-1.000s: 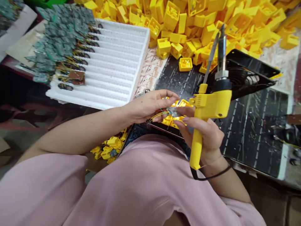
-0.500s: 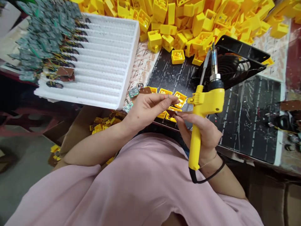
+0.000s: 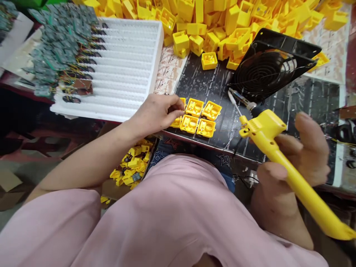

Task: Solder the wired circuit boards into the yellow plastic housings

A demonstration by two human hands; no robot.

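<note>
My right hand (image 3: 297, 155) is wrapped loosely round a yellow soldering gun (image 3: 278, 144), blurred by motion. The gun's metal tip points up and left towards a black fan. Over the left end of a group of open yellow plastic housings (image 3: 205, 128), my left hand (image 3: 158, 113) pinches thumb and forefinger together. What sits between those fingertips, if anything, is hidden. Several housings lie hollow side up in two rows at the front of the black mat, with small metal parts visible inside. My left hand partly covers the leftmost ones.
A black fan (image 3: 264, 70) leans on the black mat (image 3: 194, 83). A white foam tray (image 3: 122, 70) at left bears grey-green boards (image 3: 58, 44) with wires. Yellow housings (image 3: 211, 22) are heaped at the back. A box of yellow parts (image 3: 133, 167) stands below the table edge.
My hands have moved apart, the left one leftward and the right one rightward with the soldering gun, which now tilts left. The brown board no longer shows between my hands, leaving the housings uncovered.
</note>
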